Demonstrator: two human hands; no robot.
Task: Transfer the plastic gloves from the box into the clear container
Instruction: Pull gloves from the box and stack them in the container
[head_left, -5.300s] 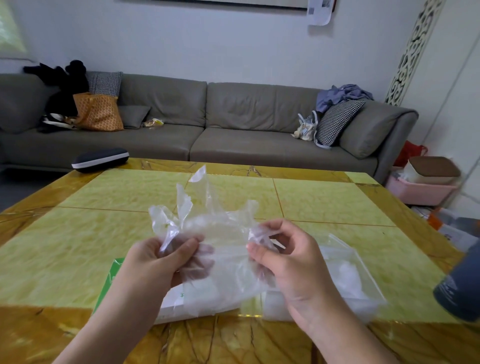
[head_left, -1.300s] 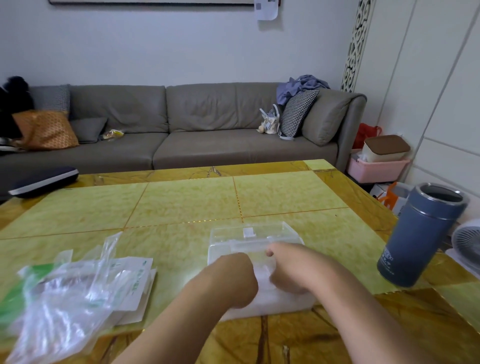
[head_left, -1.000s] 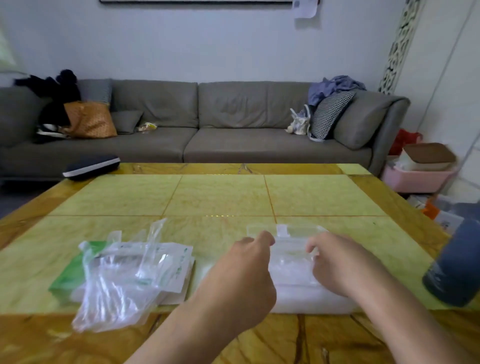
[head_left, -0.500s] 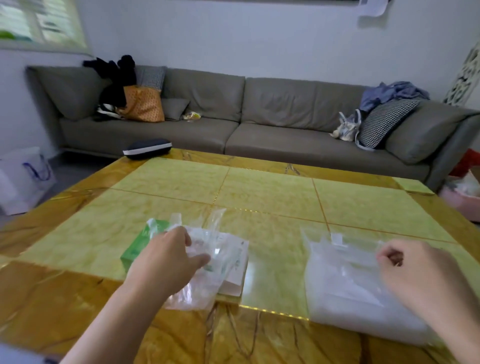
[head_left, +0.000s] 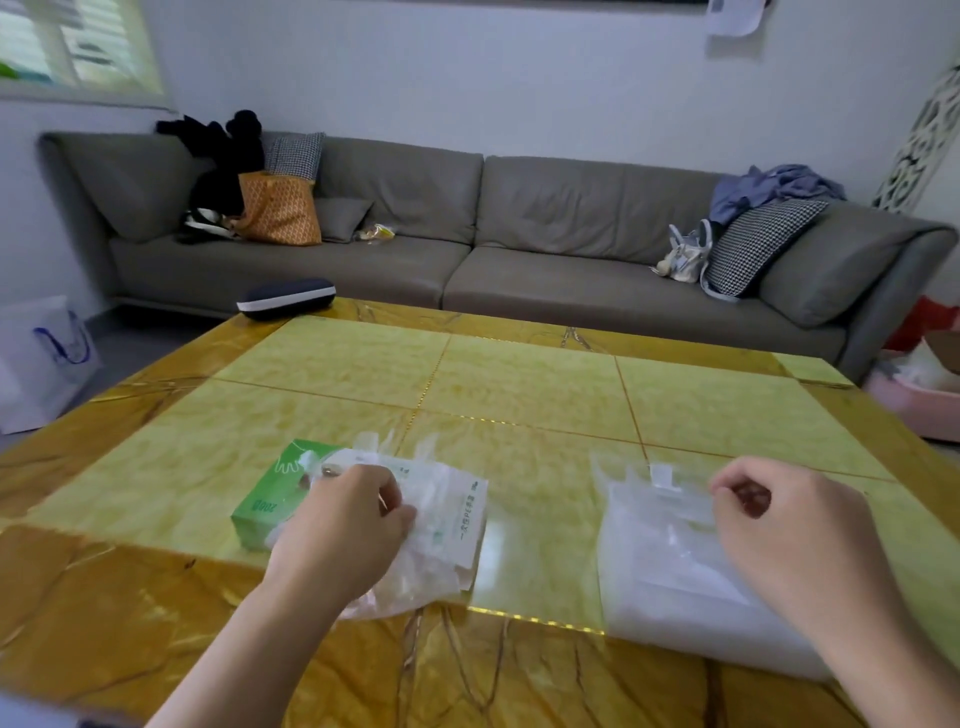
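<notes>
A green and white glove box (head_left: 262, 496) lies flat on the table, left of centre. Crumpled clear plastic gloves (head_left: 441, 525) spill out over its top and towards me. My left hand (head_left: 343, 527) is down on this pile, its fingers and thumb curled into the plastic. The clear container (head_left: 660, 551), flat with a small tab on its far edge, lies to the right and holds whitish plastic. Just above the container's right side, my right hand (head_left: 789, 530) hovers with loosely curled fingers and holds nothing.
The yellow-green stone table (head_left: 519, 395) has a brown border. A dark glasses case (head_left: 285, 299) sits at its far left corner. A grey sofa (head_left: 519, 260) with bags and cushions runs behind. On the floor are a white bag (head_left: 41, 358) on the left and a pink basin (head_left: 914, 405) on the right.
My left hand has gone from the container over to the glove pile on the box and closed on it. My right hand has lifted off the container. The view has swung left.
</notes>
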